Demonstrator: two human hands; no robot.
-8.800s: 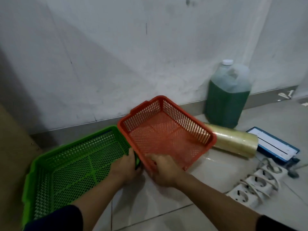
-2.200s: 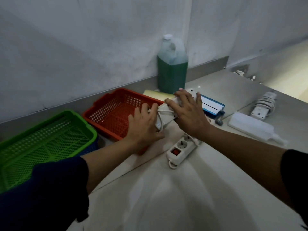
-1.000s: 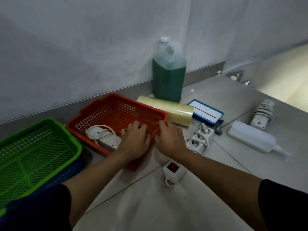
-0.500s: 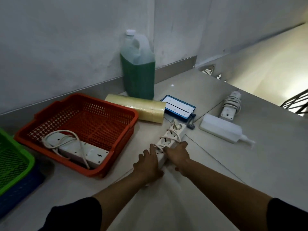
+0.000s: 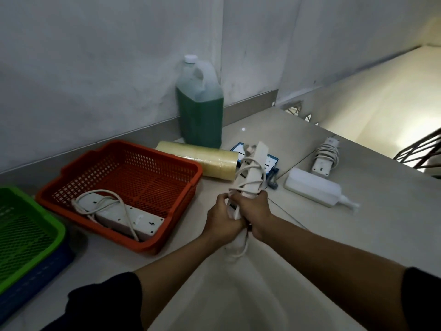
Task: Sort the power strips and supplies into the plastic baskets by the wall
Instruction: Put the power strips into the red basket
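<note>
My left hand (image 5: 220,222) and my right hand (image 5: 256,211) both grip the near end of a white power strip (image 5: 254,170) wrapped in its own cord; its far end tilts up off the floor. An orange basket (image 5: 181,161) by the wall holds another white power strip (image 5: 124,215) with a looped cord. A green basket (image 5: 51,223) stands at the far left, stacked in a blue basket (image 5: 35,280). A third power strip (image 5: 325,158) with a wound cord lies on the floor at the right.
A jug of green liquid (image 5: 199,108) stands against the wall. In front of it lie a long roll of clear tape (image 5: 202,161) and a flat blue-edged box (image 5: 272,161). A white plastic bottle (image 5: 315,187) lies on its side at the right. A stair drop and railing (image 5: 420,154) lie beyond.
Both hands have closed on the cord-wrapped power strip and lifted its far end off the floor. Earlier, the first strip went into the orange basket.
</note>
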